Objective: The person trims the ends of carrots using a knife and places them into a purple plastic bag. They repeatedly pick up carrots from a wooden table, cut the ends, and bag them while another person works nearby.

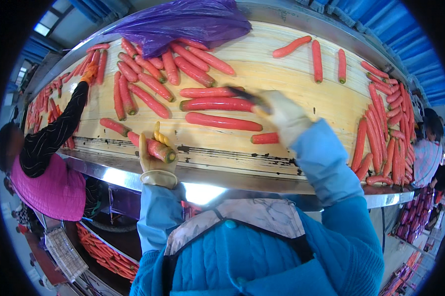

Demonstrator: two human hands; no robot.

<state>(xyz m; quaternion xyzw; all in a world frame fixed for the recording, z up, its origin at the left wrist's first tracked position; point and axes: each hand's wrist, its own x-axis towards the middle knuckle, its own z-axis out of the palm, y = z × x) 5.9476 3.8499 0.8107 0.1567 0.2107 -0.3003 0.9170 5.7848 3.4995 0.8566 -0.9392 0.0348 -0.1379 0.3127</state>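
My left hand [155, 165], in a pale rubber glove, holds a carrot [157, 148] with its green-tinged crown end towards me. My gloved right hand [287, 113] is blurred by motion and grips a dark knife-like tool [247, 96]. The tool's tip passes over one lying carrot [204, 92]; whether it touches is unclear. Just below that lies another carrot [217, 104], with a third, longer carrot [222, 121] nearer me. A short carrot piece [264, 138] shows beside my right hand, its far end hidden by the glove.
Several carrots [154, 87] lie loose at the upper left, partly under a purple plastic bag [185, 24]. A carrot pile [378, 129] lines the table's [259, 70] right end. On the left, a co-worker's orange-gloved hand [90, 73] reaches among carrots. The metal edge [126, 178] runs before me.
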